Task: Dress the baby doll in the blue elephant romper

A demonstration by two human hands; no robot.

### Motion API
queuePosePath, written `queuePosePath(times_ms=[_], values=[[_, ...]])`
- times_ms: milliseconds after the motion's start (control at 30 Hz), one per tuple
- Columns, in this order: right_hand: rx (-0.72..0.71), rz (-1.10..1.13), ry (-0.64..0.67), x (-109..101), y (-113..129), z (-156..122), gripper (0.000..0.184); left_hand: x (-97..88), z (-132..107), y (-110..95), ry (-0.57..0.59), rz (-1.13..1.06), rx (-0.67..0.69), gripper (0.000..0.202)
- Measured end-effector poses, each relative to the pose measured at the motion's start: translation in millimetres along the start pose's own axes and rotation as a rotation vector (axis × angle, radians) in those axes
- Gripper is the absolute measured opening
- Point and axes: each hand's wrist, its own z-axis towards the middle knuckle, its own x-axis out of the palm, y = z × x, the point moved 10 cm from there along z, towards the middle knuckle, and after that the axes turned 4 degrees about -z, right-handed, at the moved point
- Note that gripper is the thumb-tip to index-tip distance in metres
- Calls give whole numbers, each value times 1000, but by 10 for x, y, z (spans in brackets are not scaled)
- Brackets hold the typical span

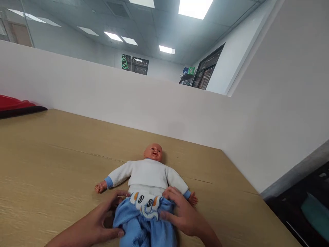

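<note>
A baby doll (147, 175) lies on its back on the wooden table (51, 154), head pointing away from me. It wears a white sweater with blue cuffs and blue trousers (146, 223) with a cartoon print at the waist. My left hand (102, 219) grips the trousers' waistband at the doll's right hip, fingers curled round the cloth. On the other hip, my right hand (181, 212) pinches the waistband, its fingers bent over the fabric. The doll's legs run out of view at the bottom.
A low white partition (102, 99) runs along the table's far edge and meets a white wall (282, 120) on the right. A red and black object (15, 106) lies at the far left. Dark furniture (303, 209) stands past the table's right edge.
</note>
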Motion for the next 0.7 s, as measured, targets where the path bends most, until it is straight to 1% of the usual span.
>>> queuePosePath(times_ms=[67, 100, 200, 267, 300, 367, 433, 467, 500, 600, 633, 700], values=[[59, -7, -44, -24, -73, -7, 32, -43, 21, 5, -49, 31, 16, 62], [89, -1, -85, -43, -138, 14, 31, -78, 55, -3, -86, 49, 36, 57], [125, 52, -203, -72, -363, 147, 37, -215, 202, -75, -241, 150, 133, 57], [133, 134, -275, -86, -538, 241, 43, -271, 315, -130, -318, 235, 185, 54], [137, 176, -278, -70, -624, 279, 46, -284, 373, -148, -337, 272, 201, 50], [158, 237, -226, 4, -781, 314, 55, -308, 478, -150, -355, 329, 217, 42], [193, 240, -184, 56, -911, 283, 67, -365, 541, -125, -387, 366, 236, 38], [202, 212, -206, 36, -956, 252, 70, -391, 560, -113, -399, 385, 254, 37], [191, 170, -245, -2, -970, 224, 68, -408, 573, -105, -405, 405, 278, 36], [72, 45, -374, -112, -871, 200, 44, -398, 622, -89, -375, 425, 323, 39], [57, 41, -415, -138, -854, 212, 40, -387, 654, -81, -358, 401, 317, 43], [87, 100, -479, -171, -884, 271, 39, -394, 735, -74, -355, 295, 294, 52]])
